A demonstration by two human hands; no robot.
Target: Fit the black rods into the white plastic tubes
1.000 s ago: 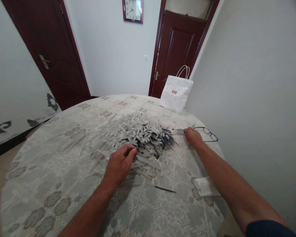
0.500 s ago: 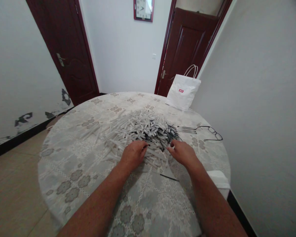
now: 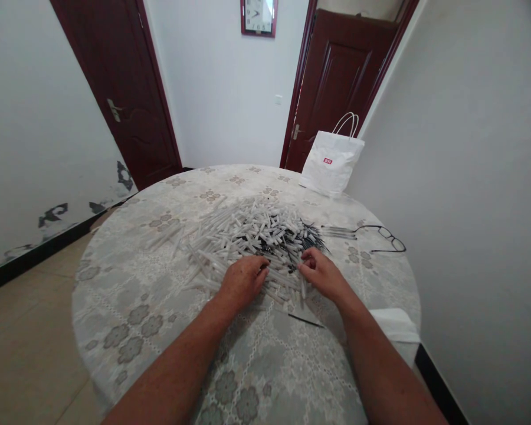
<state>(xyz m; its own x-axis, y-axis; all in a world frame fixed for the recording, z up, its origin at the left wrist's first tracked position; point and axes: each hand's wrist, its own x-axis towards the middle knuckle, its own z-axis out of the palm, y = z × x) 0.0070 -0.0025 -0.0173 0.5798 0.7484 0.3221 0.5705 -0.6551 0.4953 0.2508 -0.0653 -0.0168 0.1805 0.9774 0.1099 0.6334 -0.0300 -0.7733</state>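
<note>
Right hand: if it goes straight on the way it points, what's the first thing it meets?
The right hand would likely meet the near right part of the pile of pale tubes and dark sticks first. Depth is unclear; its fingertips may already touch it.

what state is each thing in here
Pile of clear tubes and dark rods, loose, jumbled
Left hand, fingers curled at the pile; grip unclear
Right hand, fingers bent at the pile; grip unclear
Lone dark rod, lying flat
Row of thin rods, side by side
Glasses, arms unfolded
White bag, standing, handles up
Left door, looks shut
Right door, cannot tell
</note>
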